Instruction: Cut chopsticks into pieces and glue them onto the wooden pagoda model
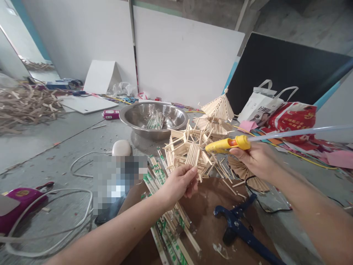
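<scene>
My left hand [183, 180] is closed on the lower edge of a lattice built from wooden chopsticks [176, 147]. In my right hand [253, 160] is a yellow hot glue gun [227, 144], a long clear glue stick running out of its back. The gun's nozzle meets or nearly meets the chopstick lattice; I cannot tell if it touches. Below my left hand lie wrapped chopsticks [165, 230] in green-printed plastic. A blue pipe cutter [239, 228] rests on the brown board [204, 213] below my right hand. Loose stick pieces [223, 169] are scattered under the gun.
Behind the lattice stand a steel basin [129, 119] holding wrapped chopsticks and a cone-roofed stick model [219, 108]. White cables [88, 209] and a purple device [23, 206] lie at left. Bags [293, 117] stand at right, near a folded paper fan [244, 169].
</scene>
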`<state>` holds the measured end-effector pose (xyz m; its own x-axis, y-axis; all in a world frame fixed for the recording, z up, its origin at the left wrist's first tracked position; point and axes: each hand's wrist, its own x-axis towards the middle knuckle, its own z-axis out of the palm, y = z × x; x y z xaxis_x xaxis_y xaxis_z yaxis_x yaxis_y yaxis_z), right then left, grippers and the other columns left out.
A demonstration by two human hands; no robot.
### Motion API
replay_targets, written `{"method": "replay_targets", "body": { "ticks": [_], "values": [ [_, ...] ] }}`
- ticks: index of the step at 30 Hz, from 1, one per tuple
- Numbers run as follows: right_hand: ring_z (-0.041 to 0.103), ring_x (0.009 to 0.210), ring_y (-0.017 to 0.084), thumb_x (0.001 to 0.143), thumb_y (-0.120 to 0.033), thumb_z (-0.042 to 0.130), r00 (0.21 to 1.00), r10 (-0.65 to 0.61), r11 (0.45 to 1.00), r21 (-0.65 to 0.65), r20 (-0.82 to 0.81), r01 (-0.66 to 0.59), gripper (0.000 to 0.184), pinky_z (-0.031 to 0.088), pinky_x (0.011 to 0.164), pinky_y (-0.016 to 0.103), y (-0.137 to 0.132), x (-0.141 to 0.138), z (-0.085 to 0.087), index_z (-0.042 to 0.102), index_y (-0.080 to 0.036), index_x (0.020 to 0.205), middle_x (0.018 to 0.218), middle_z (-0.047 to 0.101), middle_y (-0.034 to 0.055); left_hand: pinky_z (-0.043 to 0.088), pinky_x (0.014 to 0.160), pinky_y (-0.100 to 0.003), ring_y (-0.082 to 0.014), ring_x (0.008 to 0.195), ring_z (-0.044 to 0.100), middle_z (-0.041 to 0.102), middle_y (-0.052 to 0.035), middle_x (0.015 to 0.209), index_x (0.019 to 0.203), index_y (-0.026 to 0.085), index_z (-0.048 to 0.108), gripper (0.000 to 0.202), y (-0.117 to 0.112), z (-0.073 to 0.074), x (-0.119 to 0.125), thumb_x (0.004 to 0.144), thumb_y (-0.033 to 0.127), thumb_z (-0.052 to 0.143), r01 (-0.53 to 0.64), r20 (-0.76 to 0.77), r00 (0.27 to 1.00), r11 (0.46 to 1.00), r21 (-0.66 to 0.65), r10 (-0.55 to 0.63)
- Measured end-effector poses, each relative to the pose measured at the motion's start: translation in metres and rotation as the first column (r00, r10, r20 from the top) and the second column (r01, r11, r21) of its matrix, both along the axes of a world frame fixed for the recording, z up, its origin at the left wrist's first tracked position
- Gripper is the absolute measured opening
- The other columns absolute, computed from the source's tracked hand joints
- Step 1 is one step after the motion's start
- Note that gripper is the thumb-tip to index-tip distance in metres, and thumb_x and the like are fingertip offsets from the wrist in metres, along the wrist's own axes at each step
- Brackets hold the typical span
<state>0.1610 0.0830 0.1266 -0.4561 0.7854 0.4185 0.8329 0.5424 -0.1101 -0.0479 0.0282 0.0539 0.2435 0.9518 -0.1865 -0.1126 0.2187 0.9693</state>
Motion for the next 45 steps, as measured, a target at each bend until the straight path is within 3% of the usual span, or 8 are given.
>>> {"method": "replay_targets", "body": {
  "ticks": [16,29,37,45],
  "values": [
    [0.061,0.065,0.027,0.080,-0.053,0.032,0.993,-0.040,0.999,0.005,0.113,0.040,0.043,0.041,0.050,0.033,-0.008,-0.008,0.011,0.061,-0.022,0.076,0.065,0.065,0.0064,0.027,0.034,-0.017,-0.0044,0.032,0.038,0.050,0.0051,0.045,0.064,0.016,0.043,0.031,0.001,0.000,0.001,0.074,0.046,0.046,0.018,0.012,1.000,1.000,-0.001,-0.018],
    [0.061,0.063,0.025,0.079,-0.050,0.036,0.996,-0.022,1.000,0.012,0.091,0.021,0.037,0.041,0.050,0.033,-0.007,-0.007,0.011,0.063,-0.024,0.077,0.064,0.064,0.0052,0.028,0.034,-0.016,-0.0039,0.031,0.037,0.049,0.0050,0.045,0.065,0.016,0.044,0.031,0.003,-0.003,0.003,0.075,0.045,0.045,0.010,0.018,1.000,1.000,-0.007,-0.010],
    [0.062,0.068,0.028,0.080,-0.049,0.034,0.996,-0.023,1.000,-0.006,0.089,0.024,0.043,0.042,0.052,0.033,-0.008,-0.007,0.011,0.063,-0.019,0.080,0.069,0.066,0.0095,0.028,0.034,-0.016,-0.0040,0.031,0.037,0.047,0.0054,0.043,0.062,0.016,0.043,0.033,0.005,-0.004,0.003,0.074,0.047,0.046,0.022,-0.006,1.000,0.999,0.026,-0.022],
    [0.062,0.067,0.027,0.080,-0.052,0.033,0.997,-0.006,1.000,0.006,0.081,0.006,0.044,0.041,0.051,0.031,-0.010,-0.009,0.012,0.064,-0.021,0.079,0.068,0.066,0.0079,0.027,0.033,-0.016,-0.0043,0.029,0.036,0.047,0.0057,0.041,0.063,0.016,0.045,0.033,0.008,-0.005,0.002,0.075,0.047,0.045,0.019,-0.058,0.998,1.000,-0.001,-0.019]
  ]
}}
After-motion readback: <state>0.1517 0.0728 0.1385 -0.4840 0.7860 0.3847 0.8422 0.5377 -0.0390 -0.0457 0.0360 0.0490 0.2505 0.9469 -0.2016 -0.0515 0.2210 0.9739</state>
